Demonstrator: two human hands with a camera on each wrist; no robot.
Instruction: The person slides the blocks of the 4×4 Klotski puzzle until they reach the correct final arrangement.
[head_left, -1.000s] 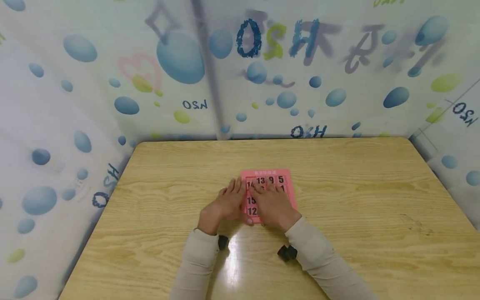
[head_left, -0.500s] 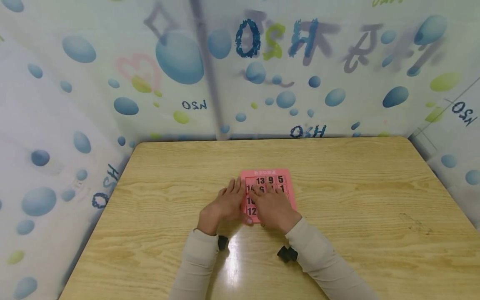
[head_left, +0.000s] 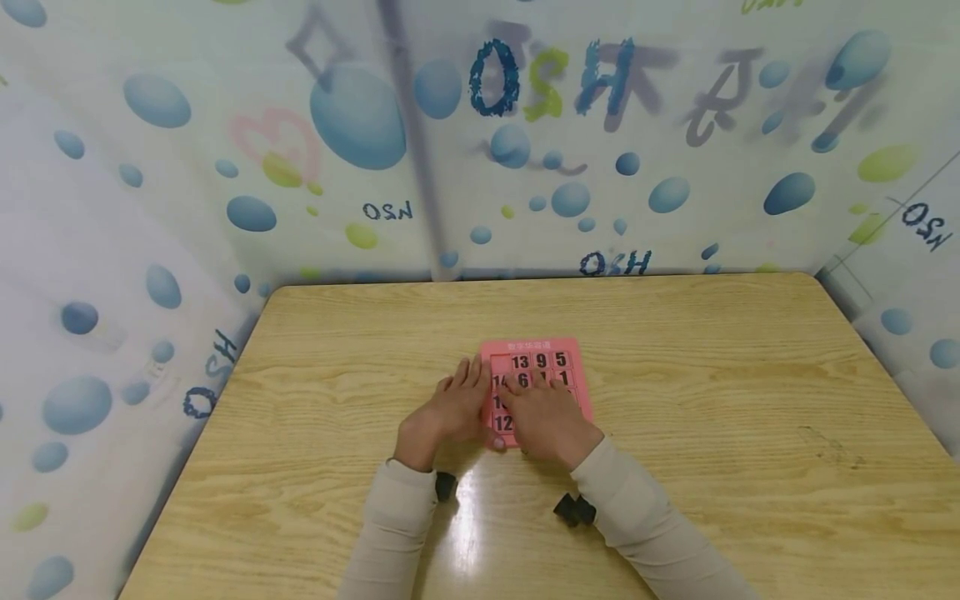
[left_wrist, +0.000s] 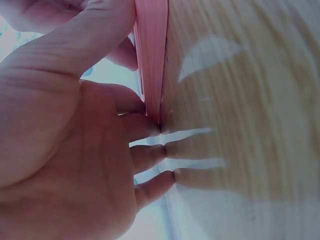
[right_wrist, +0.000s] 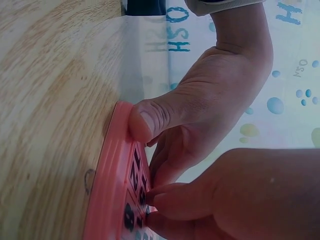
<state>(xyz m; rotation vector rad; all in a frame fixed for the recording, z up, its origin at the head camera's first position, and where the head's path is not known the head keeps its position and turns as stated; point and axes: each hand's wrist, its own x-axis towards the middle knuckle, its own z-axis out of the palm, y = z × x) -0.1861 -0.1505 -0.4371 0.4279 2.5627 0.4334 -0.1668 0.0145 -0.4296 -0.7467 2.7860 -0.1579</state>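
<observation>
A pink sliding number puzzle [head_left: 531,344] with black-numbered tiles lies flat on the table. Its top-left slot is vacant, and the 14 tile [head_left: 500,382] sits just below that gap. My left hand [head_left: 450,411] lies along the puzzle's left side, fingers extended with their tips down at the tabletop in the left wrist view. Its thumb [right_wrist: 145,122] presses on the near corner of the frame. Over the tiles, my right hand [head_left: 551,414] spreads its fingers and touches the numbers with its fingertips [right_wrist: 155,197]. The palm covers several tiles of the lower rows.
The wooden table [head_left: 712,375] stretches out on both sides of the puzzle. A white wall covering [head_left: 480,192] with blue bubbles and lettering stands behind its far edge. Small black devices [head_left: 575,509] are at both sleeve cuffs.
The 14 tile has slid from the top-left corner slot down toward me into the second row, leaving the corner slot vacant. The left hand has stayed in place; the right hand has barely moved.
</observation>
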